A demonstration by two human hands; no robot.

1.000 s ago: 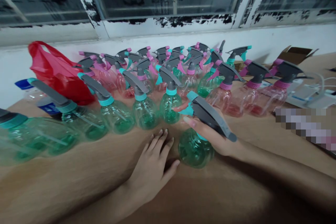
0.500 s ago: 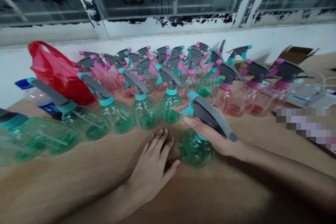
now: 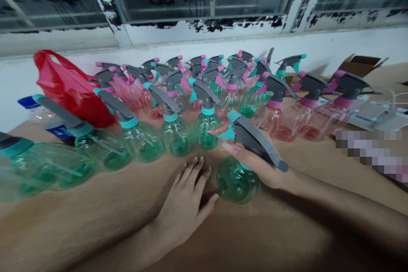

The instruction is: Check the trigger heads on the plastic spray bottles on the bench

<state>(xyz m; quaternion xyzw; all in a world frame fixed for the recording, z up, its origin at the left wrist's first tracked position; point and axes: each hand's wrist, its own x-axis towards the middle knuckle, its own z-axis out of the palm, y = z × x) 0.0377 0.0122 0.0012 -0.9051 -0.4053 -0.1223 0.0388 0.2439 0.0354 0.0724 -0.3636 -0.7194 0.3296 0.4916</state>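
My right hand [image 3: 259, 159] is wrapped round the neck of a green spray bottle [image 3: 236, 180], under its grey trigger head. One finger reaches forward by the turquoise trigger. My left hand [image 3: 188, 199] lies flat on the wooden table [image 3: 127, 221], fingers stretched out, just left of that bottle and apart from it. Ahead of both hands stands a row of green spray bottles, the nearest being one spray bottle [image 3: 207, 129] just beyond my fingertips and another spray bottle [image 3: 177, 136] to its left.
Pink spray bottles [image 3: 269, 117] stand to the right, and several more crowd behind. At the left are a red plastic bag [image 3: 76, 93] and a blue-capped bottle [image 3: 40, 112]. A cardboard box [image 3: 360, 66] and a white device [image 3: 379, 114] sit at the right.
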